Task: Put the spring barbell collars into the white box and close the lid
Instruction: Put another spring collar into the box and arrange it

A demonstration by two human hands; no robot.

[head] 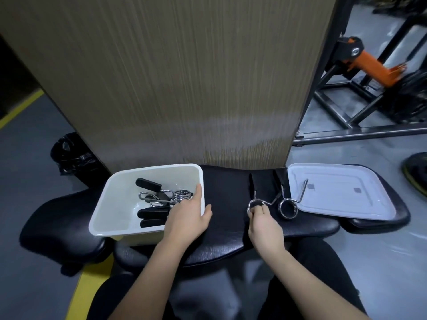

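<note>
The white box point(108, 204) stands open on the black padded bench point(226, 204), left of centre. Inside lie spring barbell collars with black grips point(159, 196). My left hand point(187, 218) rests over the box's right wall, thumb outside, fingers inside near the collars; whether it grips one is hidden. My right hand point(261, 218) pinches the coil of a bare chrome collar point(256, 203) on the bench. A second chrome collar point(287, 207) lies just to its right, one arm resting on the white lid point(342, 195), which lies flat at the bench's right end.
A wood-grain pillar point(184, 88) rises directly behind the bench. A black bin bag point(71, 155) sits on the floor at the left. An orange and black gym machine point(369, 77) stands at the back right. My legs are under the bench's near edge.
</note>
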